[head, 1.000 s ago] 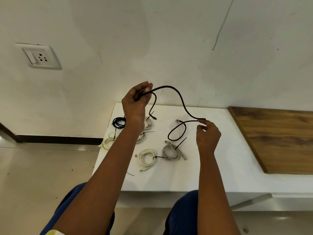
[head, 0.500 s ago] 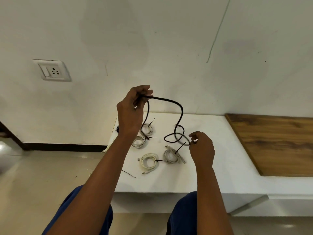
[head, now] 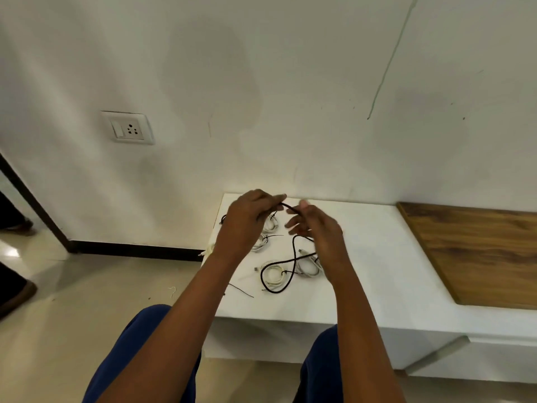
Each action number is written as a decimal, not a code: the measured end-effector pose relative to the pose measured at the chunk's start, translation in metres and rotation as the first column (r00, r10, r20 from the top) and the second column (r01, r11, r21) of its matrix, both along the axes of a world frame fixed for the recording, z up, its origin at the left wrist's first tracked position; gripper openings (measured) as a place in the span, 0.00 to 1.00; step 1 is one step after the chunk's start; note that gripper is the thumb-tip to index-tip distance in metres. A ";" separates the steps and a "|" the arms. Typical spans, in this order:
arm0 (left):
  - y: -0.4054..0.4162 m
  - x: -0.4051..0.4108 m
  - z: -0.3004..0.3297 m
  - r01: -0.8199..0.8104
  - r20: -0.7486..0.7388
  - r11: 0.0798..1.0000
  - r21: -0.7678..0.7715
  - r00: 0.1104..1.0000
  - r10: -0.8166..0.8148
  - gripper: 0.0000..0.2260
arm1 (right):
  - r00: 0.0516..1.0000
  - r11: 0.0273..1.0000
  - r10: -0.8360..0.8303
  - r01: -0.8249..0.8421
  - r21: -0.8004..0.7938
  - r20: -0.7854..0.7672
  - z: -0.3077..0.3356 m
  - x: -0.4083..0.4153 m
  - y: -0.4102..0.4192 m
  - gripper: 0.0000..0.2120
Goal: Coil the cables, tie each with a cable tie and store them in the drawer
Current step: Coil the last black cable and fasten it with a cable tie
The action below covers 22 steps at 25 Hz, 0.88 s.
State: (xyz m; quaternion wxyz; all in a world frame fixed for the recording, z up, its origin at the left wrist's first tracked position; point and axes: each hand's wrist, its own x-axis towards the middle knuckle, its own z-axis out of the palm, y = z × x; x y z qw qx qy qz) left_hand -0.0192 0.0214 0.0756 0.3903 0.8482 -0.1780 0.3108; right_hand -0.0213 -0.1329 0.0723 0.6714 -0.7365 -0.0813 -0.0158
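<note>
Head camera looks down at two hands meeting just above the middle of the frame, over the far edge of a white table (head: 377, 271). The left hand (head: 247, 219) is closed around one end of a black cable (head: 294, 257), pinching it between thumb and fingertips near the top of the fist. The right hand (head: 316, 228) sits just beside it, fingers loosely curled with the same cable running through them; the blur there leaves it unclear how firmly they grip. Holding the two hands this close together seems meant to lay a fresh turn of cable against the one already pinched, so the left hand acts as the anchor and the right feeds.

Below the hands the rest of the black cable hangs down in a long loop that rests on the table at centre frame, draped over a pale coiled cable (head: 273, 274). Other pale coils (head: 263, 242), each with a thin dark tie sticking out, lie near the left hand, probably parked there until storing. One loose cable tie (head: 241, 290) lies near the table's front edge, within easy reach. No drawer shows clearly.
</note>
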 end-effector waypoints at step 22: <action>0.047 -0.023 -0.050 -0.088 -0.370 0.987 0.133 0.919 0.132 0.12 | 0.951 0.879 -0.307 0.268 -0.394 -0.036 -0.059 -0.002 -0.037 0.13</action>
